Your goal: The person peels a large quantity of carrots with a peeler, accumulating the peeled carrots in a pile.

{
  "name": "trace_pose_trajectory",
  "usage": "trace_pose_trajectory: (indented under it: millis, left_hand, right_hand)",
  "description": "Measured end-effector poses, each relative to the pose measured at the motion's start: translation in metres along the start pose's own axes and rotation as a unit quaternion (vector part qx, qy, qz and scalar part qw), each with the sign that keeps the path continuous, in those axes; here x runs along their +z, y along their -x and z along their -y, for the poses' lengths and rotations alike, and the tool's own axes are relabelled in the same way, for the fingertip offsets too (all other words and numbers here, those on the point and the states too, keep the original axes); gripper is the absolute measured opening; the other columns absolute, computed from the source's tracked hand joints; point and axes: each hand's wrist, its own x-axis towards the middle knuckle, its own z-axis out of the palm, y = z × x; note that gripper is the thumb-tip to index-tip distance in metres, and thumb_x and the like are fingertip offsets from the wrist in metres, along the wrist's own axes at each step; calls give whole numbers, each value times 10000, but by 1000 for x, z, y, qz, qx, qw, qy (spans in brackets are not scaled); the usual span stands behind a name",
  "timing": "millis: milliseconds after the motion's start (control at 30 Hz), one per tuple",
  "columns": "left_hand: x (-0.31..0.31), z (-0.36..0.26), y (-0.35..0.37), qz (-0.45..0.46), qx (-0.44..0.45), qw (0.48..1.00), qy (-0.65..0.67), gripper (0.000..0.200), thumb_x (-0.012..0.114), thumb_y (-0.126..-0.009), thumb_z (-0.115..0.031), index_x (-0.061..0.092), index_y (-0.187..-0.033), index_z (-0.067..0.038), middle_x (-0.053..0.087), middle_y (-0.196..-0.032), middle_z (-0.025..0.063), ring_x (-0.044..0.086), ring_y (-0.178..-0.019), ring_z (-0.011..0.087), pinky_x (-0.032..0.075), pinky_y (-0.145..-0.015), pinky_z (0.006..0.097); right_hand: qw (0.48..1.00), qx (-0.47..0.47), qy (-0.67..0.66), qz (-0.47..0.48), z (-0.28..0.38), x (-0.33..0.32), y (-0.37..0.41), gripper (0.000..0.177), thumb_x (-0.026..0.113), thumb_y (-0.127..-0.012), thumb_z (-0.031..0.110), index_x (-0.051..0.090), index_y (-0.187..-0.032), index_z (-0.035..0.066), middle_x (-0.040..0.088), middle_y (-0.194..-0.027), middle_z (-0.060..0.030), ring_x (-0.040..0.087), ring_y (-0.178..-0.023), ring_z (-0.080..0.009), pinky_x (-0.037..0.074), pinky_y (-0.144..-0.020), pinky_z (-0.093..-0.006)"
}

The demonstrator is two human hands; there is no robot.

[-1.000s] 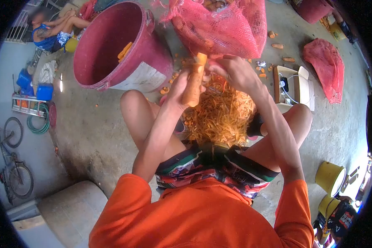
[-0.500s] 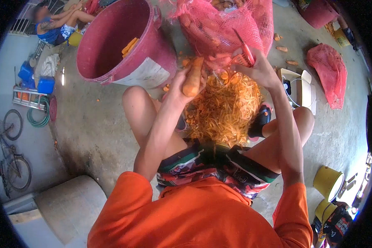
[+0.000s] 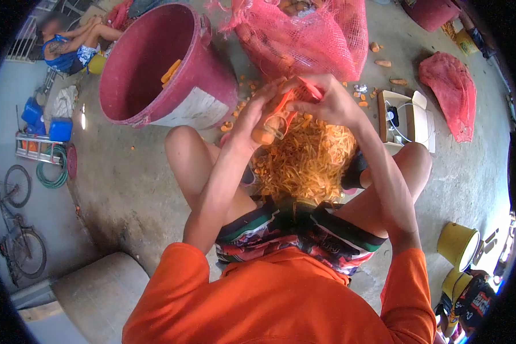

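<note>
My left hand (image 3: 250,119) is closed around a carrot (image 3: 262,136), held tilted above the pile of peelings. In my right hand (image 3: 331,103) is a red peeler (image 3: 300,92), its looped head lying against the carrot near the end closest to me. The fingers of both hands almost meet. Beneath them, a large heap of orange carrot peelings (image 3: 315,166) lies on the floor between my legs. Just beyond my hands stands a full pink mesh sack (image 3: 304,43) with carrots inside.
To the left, a big maroon tub (image 3: 226,94) holds a few peeled carrots (image 3: 171,71). An open cardboard box (image 3: 427,129) with a cable stands right, near a crumpled pink mesh bag (image 3: 450,94). Loose carrots (image 3: 383,63) lie on the floor. Another person (image 3: 69,51) sits far left.
My right hand has moved left and brought the peeler onto the carrot. The carrot and my left hand have shifted only slightly. My view has turned a little.
</note>
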Motion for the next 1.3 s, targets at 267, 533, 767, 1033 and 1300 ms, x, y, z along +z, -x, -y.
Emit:
trace_pose_trajectory:
  millis: [267, 533, 767, 1033, 1300]
  left_hand:
    - [-12, -5, 3, 13, -12, 996, -82, 378, 484, -1068, -248, 520, -1413, -96, 649, -1218, 74, 675, -957, 145, 587, -675, 276]
    - [-7, 1, 7, -41, -53, 993, -98, 370, 515, -1061, -337, 594, -1298, -64, 686, -953, 52, 672, -770, 128, 567, -610, 268]
    - [-2, -1, -2, 137, -85, 982, 96, 359, 548, -1045, -309, 596, -1295, -55, 685, -999, 43, 671, -756, 129, 577, -586, 277]
    - [-8, 7, 0, 65, -10, 997, -26, 372, 515, -1061, -327, 556, -1320, -64, 662, -997, 57, 668, -836, 131, 578, -663, 280]
    - [3, 4, 10, -40, -36, 994, -94, 398, 552, -1042, -370, 569, -1287, -57, 643, -972, 43, 657, -853, 132, 567, -631, 280]
  right_hand:
    - [987, 79, 104, -92, -15, -39, 7, 278, 785, -835, 77, 701, -1095, 30, 682, -867, -59, 607, -805, -120, 497, -707, -314]
    - [985, 54, 107, -126, -19, -50, -1, 252, 765, -869, 64, 706, -1111, 26, 746, -962, -70, 680, -911, -127, 557, -792, -320]
    - [995, -17, 77, 65, 13, -3, 6, 211, 752, -881, 54, 704, -1086, 41, 732, -912, -39, 675, -918, -93, 558, -782, -278]
    - [997, 19, -58, -52, -6, -19, 11, 197, 788, -837, 61, 730, -1024, 43, 737, -1028, -76, 683, -896, -146, 554, -793, -317]
    - [983, 91, 93, -126, -26, -58, 6, 276, 818, -822, 101, 712, -1072, 52, 714, -927, -62, 668, -870, -155, 538, -787, -350]
